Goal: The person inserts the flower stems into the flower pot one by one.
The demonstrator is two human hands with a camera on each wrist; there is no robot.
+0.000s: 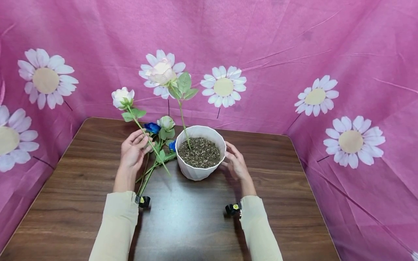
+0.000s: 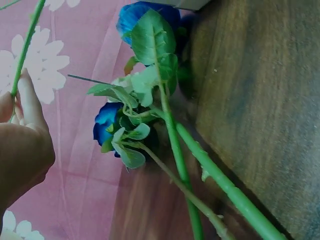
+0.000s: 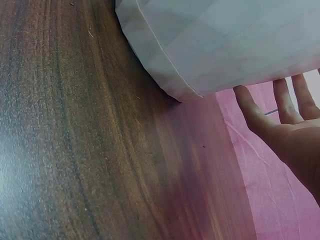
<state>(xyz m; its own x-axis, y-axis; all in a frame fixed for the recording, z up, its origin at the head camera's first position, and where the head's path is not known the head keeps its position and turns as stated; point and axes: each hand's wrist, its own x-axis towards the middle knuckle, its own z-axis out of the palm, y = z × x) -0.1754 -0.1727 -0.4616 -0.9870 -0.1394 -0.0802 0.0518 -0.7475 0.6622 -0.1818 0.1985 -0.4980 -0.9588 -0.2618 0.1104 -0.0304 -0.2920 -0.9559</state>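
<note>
Over at nine o'clock from the white pot (image 1: 196, 173), a left hand (image 1: 133, 156) has a white rose (image 1: 123, 98) pinched by its stem, thumb and fingers closed on it. Bloom's up between eleven and twelve from that hand, and the stem slants down past it toward four.

Next along, between that hand and the pot, there's a loose pile on the wooden table (image 1: 277, 174): blue roses (image 1: 151, 127) and a pale greenish rose (image 1: 166, 122), stems crossing and pointing down around seven.

Then the pot itself, upright, with brown soil (image 1: 204, 156) inside. A pinkish rose (image 1: 161, 73) is stuck in toward the soil's left edge, leaning so the bloom sits at eleven.

At three o'clock, a right hand (image 1: 236, 163) just has its fingertips against the pot's side, fingers loosely stretched out and spread.

Furthest right, pink cloth (image 1: 392, 83) with printed daisies (image 1: 351, 141), roughly two to three o'clock.
</note>
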